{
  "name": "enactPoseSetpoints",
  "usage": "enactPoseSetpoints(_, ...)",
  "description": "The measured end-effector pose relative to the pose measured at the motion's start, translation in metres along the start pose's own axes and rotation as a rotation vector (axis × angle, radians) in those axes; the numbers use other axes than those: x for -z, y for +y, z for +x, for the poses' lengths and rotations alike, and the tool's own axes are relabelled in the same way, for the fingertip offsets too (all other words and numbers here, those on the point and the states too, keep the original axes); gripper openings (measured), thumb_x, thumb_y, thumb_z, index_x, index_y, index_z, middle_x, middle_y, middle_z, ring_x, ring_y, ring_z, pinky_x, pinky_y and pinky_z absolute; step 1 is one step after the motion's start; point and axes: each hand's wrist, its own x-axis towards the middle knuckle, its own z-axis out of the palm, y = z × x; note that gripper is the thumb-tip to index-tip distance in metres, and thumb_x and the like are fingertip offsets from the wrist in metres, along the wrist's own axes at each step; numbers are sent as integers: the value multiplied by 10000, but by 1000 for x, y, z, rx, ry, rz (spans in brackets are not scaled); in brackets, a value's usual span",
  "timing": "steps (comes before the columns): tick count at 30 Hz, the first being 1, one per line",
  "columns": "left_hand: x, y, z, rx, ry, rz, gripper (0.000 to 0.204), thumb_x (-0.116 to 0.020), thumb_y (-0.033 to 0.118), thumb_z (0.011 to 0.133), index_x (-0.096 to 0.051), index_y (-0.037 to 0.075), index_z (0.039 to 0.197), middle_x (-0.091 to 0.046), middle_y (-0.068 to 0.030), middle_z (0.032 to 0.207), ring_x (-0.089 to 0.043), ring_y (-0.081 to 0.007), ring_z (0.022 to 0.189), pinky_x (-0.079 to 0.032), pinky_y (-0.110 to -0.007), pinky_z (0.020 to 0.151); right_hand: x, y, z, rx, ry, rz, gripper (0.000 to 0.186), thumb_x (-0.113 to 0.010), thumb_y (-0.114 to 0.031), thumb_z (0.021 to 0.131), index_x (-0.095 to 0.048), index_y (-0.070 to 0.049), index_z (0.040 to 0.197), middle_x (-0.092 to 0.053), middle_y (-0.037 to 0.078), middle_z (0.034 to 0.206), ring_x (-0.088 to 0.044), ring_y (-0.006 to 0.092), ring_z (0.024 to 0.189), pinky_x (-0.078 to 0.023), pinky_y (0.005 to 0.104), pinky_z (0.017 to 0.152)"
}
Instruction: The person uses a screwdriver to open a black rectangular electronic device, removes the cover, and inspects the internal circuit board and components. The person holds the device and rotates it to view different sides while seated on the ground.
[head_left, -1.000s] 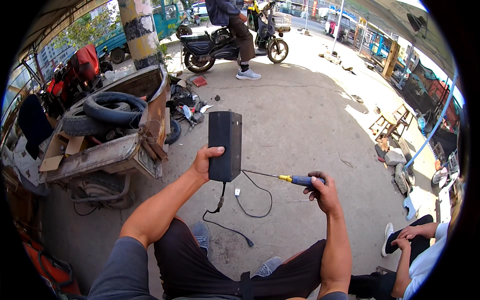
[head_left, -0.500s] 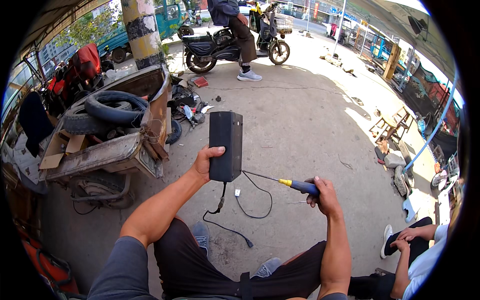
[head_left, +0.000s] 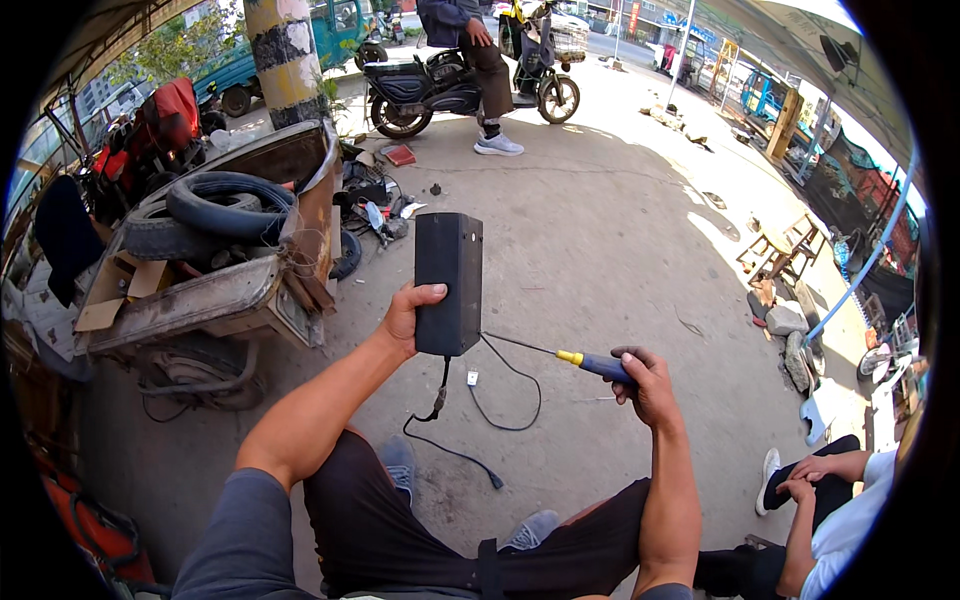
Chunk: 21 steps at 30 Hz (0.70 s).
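Concrete floor [head_left: 620, 250] under both hands.

Below the left hand [head_left: 405, 315], a black cable [head_left: 470, 462] trails on the floor beside a small white piece [head_left: 472, 377]. Well left of that hand sits a battered cart [head_left: 210, 295]. Beyond the hands, scattered parts [head_left: 375, 205] and a red block [head_left: 400, 155] lie near a parked scooter [head_left: 450, 85]. Far right of the right hand [head_left: 650, 385], 2 stones [head_left: 785, 320].

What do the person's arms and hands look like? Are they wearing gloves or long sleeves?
No gloves and no long sleeves. The left hand and right hand are both bare, and the forearms are bare all the way up past the elbows. A short grey sleeve covers the left upper arm. No watch, ring or bracelet shows on either wrist or hand.
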Motion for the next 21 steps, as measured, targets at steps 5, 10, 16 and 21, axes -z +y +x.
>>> enactPoseSetpoints(5,10,-2,2,-7,-28,22,552,-691,193,783,-566,-63,1256,-689,-199,1109,-716,-316,946,-589,-451,876,-3,6,1,153,26,-129,406,-625,-226,952,-589,113,1172,-649,134,841,-617,151,636,-526,270,527)
enactPoseSetpoints(10,13,-2,4,-1,-30,12,567,-684,187,783,-551,-62,1274,-678,-206,1138,-708,-324,976,-581,-455,896,8,1,2,-76,-72,-12,429,-701,-211,893,-596,107,1162,-634,128,878,-631,158,761,-555,285,568)
enactPoseSetpoints(16,10,-3,3,7,0,-2,602,-687,214,777,-539,-61,1291,-663,-211,1172,-696,-328,1009,-564,-466,935,3,8,0,98,-3,-27,468,-763,-188,809,-592,92,1143,-612,161,996,-636,204,861,-610,312,686)
enactPoseSetpoints(21,7,4,-3,32,-5,20,600,-681,213,775,-543,-57,1293,-661,-209,1180,-690,-330,1026,-556,-475,947,-7,-3,-5,-15,-17,-112,467,-677,-273,932,-589,107,1189,-666,191,1029,-709,227,895,-567,283,573)
